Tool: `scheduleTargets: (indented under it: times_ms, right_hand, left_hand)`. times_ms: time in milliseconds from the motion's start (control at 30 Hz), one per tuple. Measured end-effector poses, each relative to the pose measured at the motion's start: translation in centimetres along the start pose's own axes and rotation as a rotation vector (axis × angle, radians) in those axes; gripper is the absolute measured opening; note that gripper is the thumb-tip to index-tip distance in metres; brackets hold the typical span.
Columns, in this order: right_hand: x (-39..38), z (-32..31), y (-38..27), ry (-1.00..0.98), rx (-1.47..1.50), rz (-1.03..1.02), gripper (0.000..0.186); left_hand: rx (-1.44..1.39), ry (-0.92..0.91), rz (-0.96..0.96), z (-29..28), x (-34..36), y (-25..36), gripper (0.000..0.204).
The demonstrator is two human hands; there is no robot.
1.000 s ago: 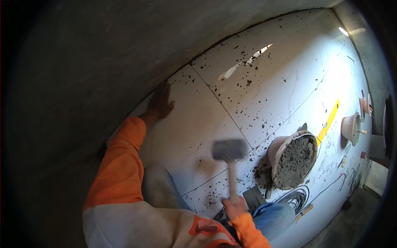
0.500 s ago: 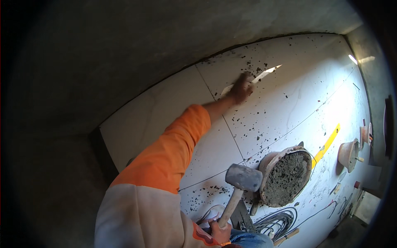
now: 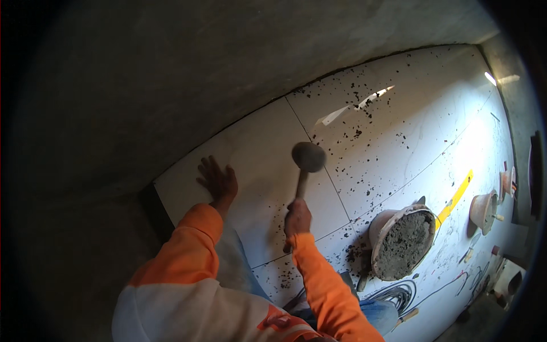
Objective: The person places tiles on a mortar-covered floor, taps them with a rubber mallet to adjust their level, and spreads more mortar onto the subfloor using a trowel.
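My left hand (image 3: 218,179) rests with fingers spread on a pale floor tile (image 3: 259,137) near the wall. Nothing is in it. Wrapped round the wooden handle of a rubber mallet (image 3: 308,157), my right hand (image 3: 298,218) holds it over the same tile. The dark mallet head is close to the joint with the neighbouring tile on the right; whether it touches the surface I cannot tell. Dark crumbs of mortar (image 3: 358,133) lie scattered over that neighbouring tile.
A bucket of grey mortar (image 3: 403,242) stands right of my right arm, with a yellow level (image 3: 454,199) behind it. Coiled black cable (image 3: 393,293) lies near my knee. Farther right are a smaller bucket (image 3: 483,211) and a trowel (image 3: 470,251). A bare wall (image 3: 171,85) borders the tiles.
My left hand has drawn back from the crumb-strewn tile to the tile on its left. My right hand has brought the mallet forward and left, away from the mortar bucket.
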State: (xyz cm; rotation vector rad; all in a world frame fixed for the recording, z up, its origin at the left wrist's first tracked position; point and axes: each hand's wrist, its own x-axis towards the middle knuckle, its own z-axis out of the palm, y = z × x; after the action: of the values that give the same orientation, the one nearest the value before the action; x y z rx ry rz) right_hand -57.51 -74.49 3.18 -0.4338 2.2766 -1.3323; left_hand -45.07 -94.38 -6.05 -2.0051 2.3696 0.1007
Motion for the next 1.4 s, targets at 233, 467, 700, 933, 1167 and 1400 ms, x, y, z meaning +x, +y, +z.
scheduleTargets:
  times_ms: [233, 467, 700, 933, 1167, 1400]
  right_hand:
    - [3.5, 3.8, -3.8, -0.511, 0.239, 0.448, 0.064]
    - [1.6, 6.7, -1.9, -0.455, 0.07, 0.322, 0.064]
    - [1.3, 7.1, 1.9, -0.394, -0.079, 0.323, 0.062]
    - [1.9, 6.4, 4.8, -0.442, -0.603, -0.04, 0.067]
    - [3.3, 6.7, 9.7, -0.282, -0.818, -0.128, 0.069]
    - [2.4, 6.8, 7.1, -0.224, -0.825, -0.11, 0.075]
  left_hand:
    - [0.037, -0.067, -0.004, -0.7, 0.0, -1.2, 0.073]
    - [0.047, -0.088, 0.004, -0.8, 0.2, -0.6, 0.073]
    - [-0.036, -0.086, 0.039, 0.2, -0.3, -2.1, 0.066]
    - [-0.334, 0.147, 0.146, 0.8, -0.1, -5.9, 0.061]
    - [-0.209, 0.386, 0.014, 3.9, -8.6, -19.4, 0.059]
    - [-0.366, 0.205, -0.345, 0.4, -17.1, -25.8, 0.06]
